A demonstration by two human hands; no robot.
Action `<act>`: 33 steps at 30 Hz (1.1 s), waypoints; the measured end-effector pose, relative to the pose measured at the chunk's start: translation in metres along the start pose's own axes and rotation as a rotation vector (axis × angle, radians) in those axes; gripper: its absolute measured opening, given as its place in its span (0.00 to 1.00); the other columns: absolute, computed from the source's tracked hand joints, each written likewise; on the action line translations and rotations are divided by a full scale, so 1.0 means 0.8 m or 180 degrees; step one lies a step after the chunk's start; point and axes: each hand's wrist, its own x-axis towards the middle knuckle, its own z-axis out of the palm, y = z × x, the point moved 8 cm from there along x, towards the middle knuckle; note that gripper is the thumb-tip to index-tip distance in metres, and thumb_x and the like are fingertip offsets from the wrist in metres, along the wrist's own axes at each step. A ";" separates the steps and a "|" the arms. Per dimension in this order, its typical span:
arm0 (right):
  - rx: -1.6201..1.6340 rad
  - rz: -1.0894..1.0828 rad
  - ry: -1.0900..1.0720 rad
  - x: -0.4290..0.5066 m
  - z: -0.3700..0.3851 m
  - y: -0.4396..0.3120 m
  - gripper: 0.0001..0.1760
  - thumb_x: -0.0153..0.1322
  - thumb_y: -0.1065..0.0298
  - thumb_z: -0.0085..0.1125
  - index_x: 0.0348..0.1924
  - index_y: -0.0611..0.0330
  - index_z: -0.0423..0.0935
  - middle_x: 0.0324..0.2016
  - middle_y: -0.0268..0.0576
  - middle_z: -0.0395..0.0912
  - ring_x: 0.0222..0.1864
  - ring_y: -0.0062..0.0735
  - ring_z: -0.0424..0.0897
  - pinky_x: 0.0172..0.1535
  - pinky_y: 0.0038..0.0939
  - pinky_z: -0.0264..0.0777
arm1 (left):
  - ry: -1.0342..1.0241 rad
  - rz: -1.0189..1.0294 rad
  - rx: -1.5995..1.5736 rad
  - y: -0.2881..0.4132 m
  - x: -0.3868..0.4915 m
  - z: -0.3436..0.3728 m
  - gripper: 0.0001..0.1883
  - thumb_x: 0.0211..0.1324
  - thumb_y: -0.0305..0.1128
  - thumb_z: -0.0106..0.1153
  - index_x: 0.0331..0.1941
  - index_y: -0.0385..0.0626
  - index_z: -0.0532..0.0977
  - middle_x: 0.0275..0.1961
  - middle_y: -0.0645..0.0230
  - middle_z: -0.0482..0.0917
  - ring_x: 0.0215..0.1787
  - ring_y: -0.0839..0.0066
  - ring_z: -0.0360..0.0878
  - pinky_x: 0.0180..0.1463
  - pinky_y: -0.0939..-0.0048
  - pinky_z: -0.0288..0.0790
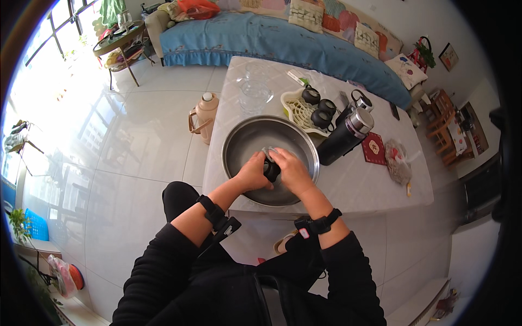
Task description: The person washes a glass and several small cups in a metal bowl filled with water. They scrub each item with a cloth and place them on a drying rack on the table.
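Over a wide stainless steel basin (248,138) on the table, my left hand (253,173) holds a small black cup (270,171). My right hand (290,169) grips a grey scouring pad or cloth (268,151) against the cup's far side; its exact kind cannot be told. The cup is partly hidden by my fingers. Behind the basin, to the right, several black cups (321,118) rest on a cream plastic draining tray (290,98).
A black vacuum flask (340,140) leans right of the basin, near a dark red booklet (374,148) and a tied plastic bag (397,161). Glass vessels (253,95) stand behind the basin on the covered table (346,191). A beige thermos jug (206,116) is left of the table.
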 end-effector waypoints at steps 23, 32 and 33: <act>-0.1001 -0.0555 -0.0054 0.009 -0.006 -0.012 0.06 0.62 0.74 0.51 0.32 0.60 0.71 0.33 0.43 0.74 0.35 0.39 0.75 0.37 0.33 0.74 | -0.0192 -0.0066 -0.0089 0.002 0.002 0.002 0.42 0.22 0.32 0.76 0.50 0.37 0.67 0.51 0.52 0.70 0.58 0.53 0.67 0.60 0.63 0.63; -0.0217 0.1555 -0.0080 -0.018 0.028 0.062 0.10 0.63 0.73 0.51 0.36 0.68 0.67 0.27 0.62 0.77 0.33 0.59 0.78 0.39 0.47 0.73 | -0.0215 0.0089 -0.0258 0.000 0.003 0.008 0.44 0.23 0.30 0.75 0.55 0.41 0.67 0.52 0.55 0.70 0.58 0.55 0.67 0.61 0.64 0.62; -0.0196 0.1628 -0.0122 -0.020 0.030 0.067 0.09 0.63 0.73 0.51 0.36 0.68 0.67 0.26 0.62 0.77 0.33 0.59 0.78 0.39 0.48 0.72 | -0.0215 0.0102 -0.0263 0.002 0.002 0.008 0.44 0.23 0.30 0.75 0.55 0.41 0.67 0.52 0.55 0.70 0.57 0.56 0.67 0.61 0.64 0.62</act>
